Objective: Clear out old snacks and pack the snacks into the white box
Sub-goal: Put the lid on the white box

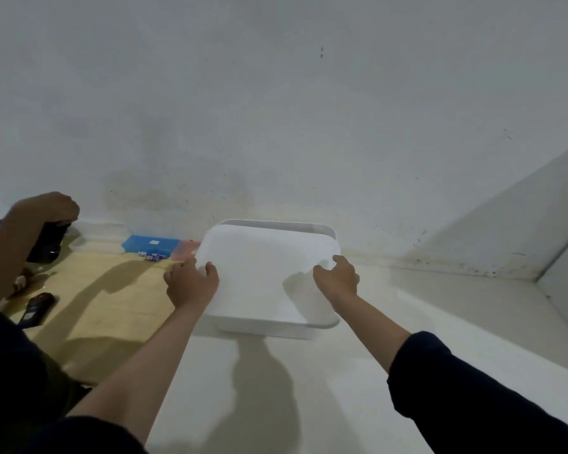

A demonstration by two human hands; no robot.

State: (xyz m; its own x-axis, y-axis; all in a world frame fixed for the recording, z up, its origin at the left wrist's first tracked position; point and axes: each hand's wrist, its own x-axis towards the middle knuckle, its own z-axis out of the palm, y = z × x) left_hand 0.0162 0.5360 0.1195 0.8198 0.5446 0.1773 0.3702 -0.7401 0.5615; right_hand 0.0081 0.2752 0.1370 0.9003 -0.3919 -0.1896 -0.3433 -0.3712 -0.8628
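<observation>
White lid (263, 273) is held over the white box (322, 228) by both hands — left hand (191, 280) and right hand (336, 276) grip its sides. No snacks visible; packing judged unfinished — or hidden.

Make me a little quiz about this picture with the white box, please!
1. True or false: the flat white plastic lid sits squarely closed on the white plastic box.
2. Which hands hold the lid? A) left only B) right only C) both
3. Fill in: the flat blue plastic case lies against the ___.

Key
1. False: it sits askew, the box's far rim showing.
2. C: the left hand and the right hand grip opposite edges, fingers curled over.
3. Wall.
</observation>
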